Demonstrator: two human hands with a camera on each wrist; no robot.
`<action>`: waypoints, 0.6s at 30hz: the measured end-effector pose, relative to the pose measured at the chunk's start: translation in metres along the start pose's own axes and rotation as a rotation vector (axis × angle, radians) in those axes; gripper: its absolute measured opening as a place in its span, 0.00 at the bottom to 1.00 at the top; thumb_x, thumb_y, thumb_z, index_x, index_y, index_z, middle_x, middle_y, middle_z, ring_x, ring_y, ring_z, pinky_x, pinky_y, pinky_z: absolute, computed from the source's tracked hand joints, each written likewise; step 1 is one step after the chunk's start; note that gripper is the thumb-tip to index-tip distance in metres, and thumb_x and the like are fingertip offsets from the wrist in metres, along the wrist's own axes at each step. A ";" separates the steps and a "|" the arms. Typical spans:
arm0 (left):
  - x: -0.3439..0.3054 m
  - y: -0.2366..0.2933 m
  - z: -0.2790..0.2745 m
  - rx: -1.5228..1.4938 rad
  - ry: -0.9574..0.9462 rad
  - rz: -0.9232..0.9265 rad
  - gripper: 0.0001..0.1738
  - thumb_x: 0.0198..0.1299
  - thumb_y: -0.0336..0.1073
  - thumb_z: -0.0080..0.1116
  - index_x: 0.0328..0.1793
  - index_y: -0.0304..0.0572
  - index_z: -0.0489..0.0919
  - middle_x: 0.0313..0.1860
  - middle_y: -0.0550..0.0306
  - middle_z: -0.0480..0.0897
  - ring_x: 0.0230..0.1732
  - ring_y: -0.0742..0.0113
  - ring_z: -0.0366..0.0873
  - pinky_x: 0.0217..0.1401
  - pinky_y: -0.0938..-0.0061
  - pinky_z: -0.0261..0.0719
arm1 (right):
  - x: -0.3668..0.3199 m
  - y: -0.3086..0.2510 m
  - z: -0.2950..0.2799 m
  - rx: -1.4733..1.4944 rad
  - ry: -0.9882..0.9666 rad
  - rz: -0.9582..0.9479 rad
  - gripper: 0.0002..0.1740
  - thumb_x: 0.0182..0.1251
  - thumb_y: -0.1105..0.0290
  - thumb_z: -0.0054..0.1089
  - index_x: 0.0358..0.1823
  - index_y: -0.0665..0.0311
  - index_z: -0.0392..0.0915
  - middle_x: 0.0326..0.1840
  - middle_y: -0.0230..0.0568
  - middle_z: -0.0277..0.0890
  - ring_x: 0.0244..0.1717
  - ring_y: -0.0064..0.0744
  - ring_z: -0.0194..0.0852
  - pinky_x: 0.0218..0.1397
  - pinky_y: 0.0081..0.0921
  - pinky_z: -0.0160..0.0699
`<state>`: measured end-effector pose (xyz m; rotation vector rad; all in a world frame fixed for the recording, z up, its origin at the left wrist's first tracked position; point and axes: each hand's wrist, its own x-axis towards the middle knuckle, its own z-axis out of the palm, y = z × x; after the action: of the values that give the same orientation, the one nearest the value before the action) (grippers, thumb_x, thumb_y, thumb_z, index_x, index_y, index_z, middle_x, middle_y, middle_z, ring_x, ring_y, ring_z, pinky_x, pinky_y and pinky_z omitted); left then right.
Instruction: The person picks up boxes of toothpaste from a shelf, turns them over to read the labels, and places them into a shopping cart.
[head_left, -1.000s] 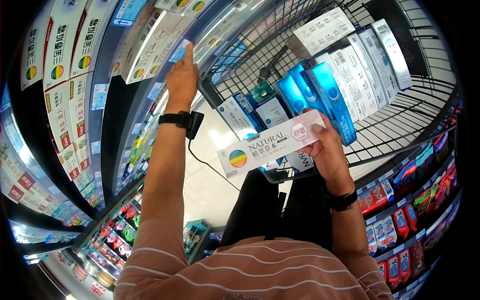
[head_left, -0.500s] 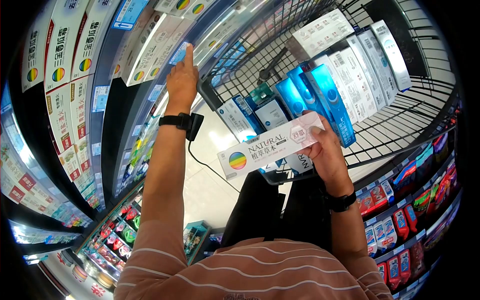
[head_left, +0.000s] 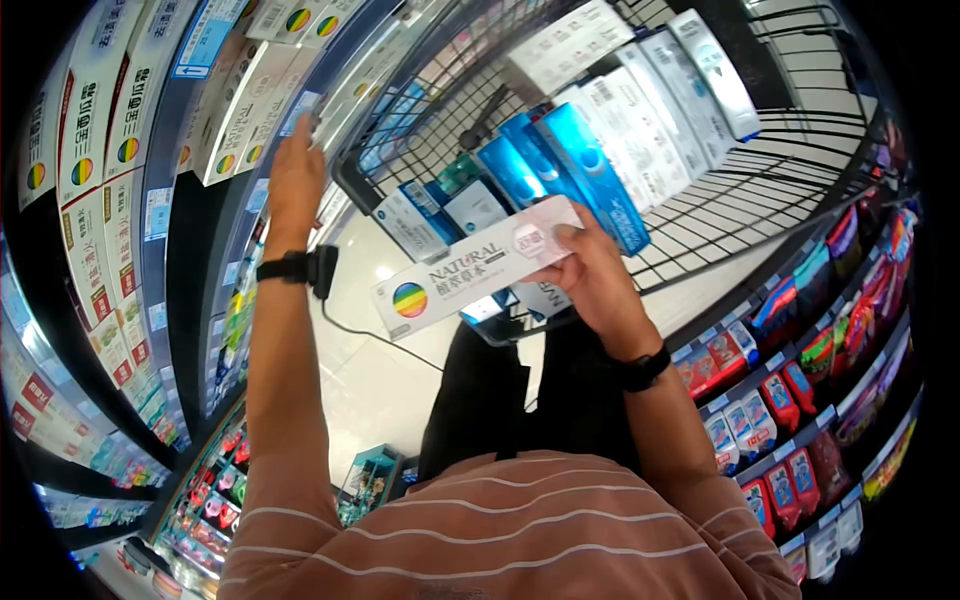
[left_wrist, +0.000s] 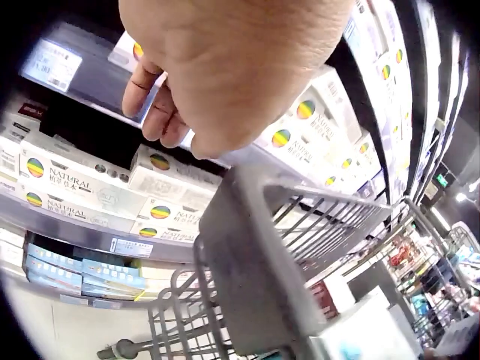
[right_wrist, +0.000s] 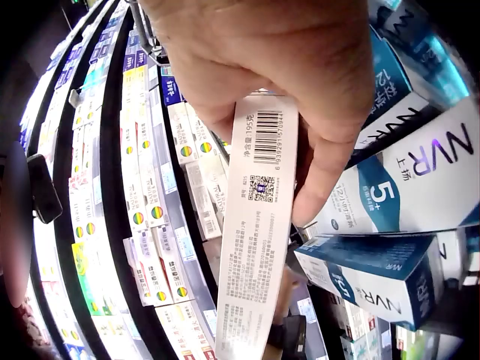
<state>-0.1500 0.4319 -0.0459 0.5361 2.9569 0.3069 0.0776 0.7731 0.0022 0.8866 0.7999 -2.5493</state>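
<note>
My right hand grips one end of a white and pink toothpaste box marked NATURAL, thumb on its front. Its long side, with a barcode, faces up in the right wrist view, fingers curled round the top end. The box slants over the near edge of the shopping cart. My left hand reaches out to the shelf front at the left, near a price label, and holds nothing. In the left wrist view its fingers hang loosely bent above the cart's grey corner.
Blue boxes and white boxes fill part of the cart. Shelves of similar toothpaste boxes run along the left. More racks with red packs stand at the right. A cable trails from the left wristband.
The head view has turned, so the cart, box and both arms sit further left in it. My left index finger, straight and pointing before, stands out less now. The right hand keeps hold of the toothpaste box.
</note>
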 end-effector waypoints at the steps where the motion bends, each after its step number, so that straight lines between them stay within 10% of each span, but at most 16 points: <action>1: -0.012 0.008 -0.014 -0.061 0.045 -0.038 0.30 0.72 0.36 0.53 0.80 0.44 0.66 0.55 0.37 0.81 0.55 0.40 0.80 0.61 0.54 0.77 | -0.004 -0.006 0.006 -0.015 0.001 0.000 0.28 0.78 0.70 0.44 0.76 0.72 0.56 0.64 0.58 0.75 0.63 0.49 0.80 0.61 0.42 0.87; 4: -0.050 0.065 -0.070 -0.561 -0.052 -0.375 0.29 0.75 0.42 0.55 0.78 0.41 0.69 0.60 0.48 0.82 0.58 0.56 0.80 0.63 0.64 0.77 | -0.013 -0.019 0.014 -0.018 -0.048 -0.035 0.28 0.78 0.71 0.41 0.76 0.73 0.54 0.66 0.60 0.73 0.66 0.50 0.78 0.64 0.45 0.86; 7: -0.094 0.119 -0.116 -1.000 -0.316 -0.281 0.40 0.73 0.60 0.53 0.83 0.46 0.63 0.71 0.42 0.74 0.73 0.54 0.72 0.73 0.61 0.71 | -0.022 -0.040 0.033 -0.044 -0.107 -0.069 0.28 0.79 0.69 0.42 0.76 0.72 0.54 0.68 0.59 0.71 0.67 0.49 0.77 0.64 0.44 0.85; 11: -0.129 0.164 -0.143 -1.068 -0.287 -0.219 0.40 0.66 0.54 0.60 0.81 0.47 0.66 0.68 0.45 0.77 0.76 0.55 0.67 0.78 0.57 0.63 | -0.028 -0.071 0.062 -0.146 -0.173 -0.066 0.29 0.80 0.62 0.44 0.75 0.71 0.56 0.67 0.56 0.72 0.67 0.47 0.77 0.63 0.44 0.86; 15: -0.141 0.168 -0.158 -1.347 -0.068 -0.440 0.29 0.71 0.45 0.56 0.75 0.42 0.72 0.62 0.49 0.80 0.63 0.65 0.76 0.70 0.64 0.70 | -0.042 -0.101 0.090 -0.161 -0.312 -0.043 0.30 0.82 0.54 0.44 0.73 0.70 0.60 0.67 0.54 0.72 0.67 0.46 0.77 0.65 0.44 0.85; 16: -0.140 0.172 -0.165 -1.320 -0.045 -0.412 0.34 0.76 0.58 0.47 0.73 0.35 0.72 0.62 0.49 0.79 0.51 0.67 0.82 0.46 0.72 0.82 | -0.046 -0.107 0.098 -0.169 -0.348 -0.051 0.29 0.82 0.54 0.45 0.72 0.70 0.62 0.67 0.54 0.72 0.67 0.46 0.77 0.65 0.44 0.85; 18: -0.142 0.167 -0.177 -1.550 -0.082 -0.410 0.34 0.77 0.59 0.45 0.72 0.37 0.73 0.57 0.49 0.82 0.48 0.67 0.82 0.42 0.73 0.82 | -0.053 -0.115 0.110 -0.166 -0.404 -0.070 0.27 0.82 0.55 0.48 0.69 0.70 0.66 0.66 0.53 0.74 0.64 0.48 0.79 0.65 0.44 0.85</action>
<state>0.0110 0.5029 0.1751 -0.2621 1.7667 2.0233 0.0128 0.8041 0.1535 0.2809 0.9048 -2.5496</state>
